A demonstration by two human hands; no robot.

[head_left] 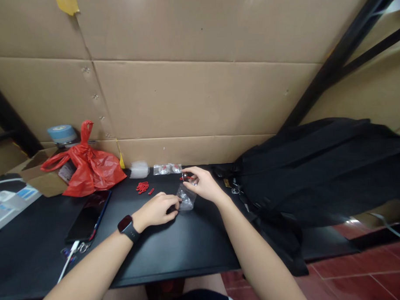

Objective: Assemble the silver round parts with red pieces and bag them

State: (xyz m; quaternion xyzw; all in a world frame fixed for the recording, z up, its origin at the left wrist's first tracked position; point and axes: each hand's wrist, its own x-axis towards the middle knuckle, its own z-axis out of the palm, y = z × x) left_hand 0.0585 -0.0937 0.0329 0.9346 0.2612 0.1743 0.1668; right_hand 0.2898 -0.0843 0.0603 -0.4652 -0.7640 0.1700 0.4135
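Observation:
A small clear plastic bag (186,198) lies on the black tabletop between my hands. My left hand (161,208), with a dark watch on its wrist, has its fingers closed at the bag's left edge. Just above the bag, my right hand (203,183) grips a small round shiny thing (187,177) between thumb and fingers; a bit of red shows by it. To the left lies a pile of small red clips (142,187), with one red clip (151,191) apart. Behind are two bagged round pieces (168,169) and a stack of clear bags (139,169).
A red plastic bag (95,166) stands at the left by a cardboard box (50,181) and a blue-lidded container (62,134). A phone (89,217) and white cable (68,259) lie nearer. Black fabric (319,172) covers the right side. Cardboard (185,98) walls the back.

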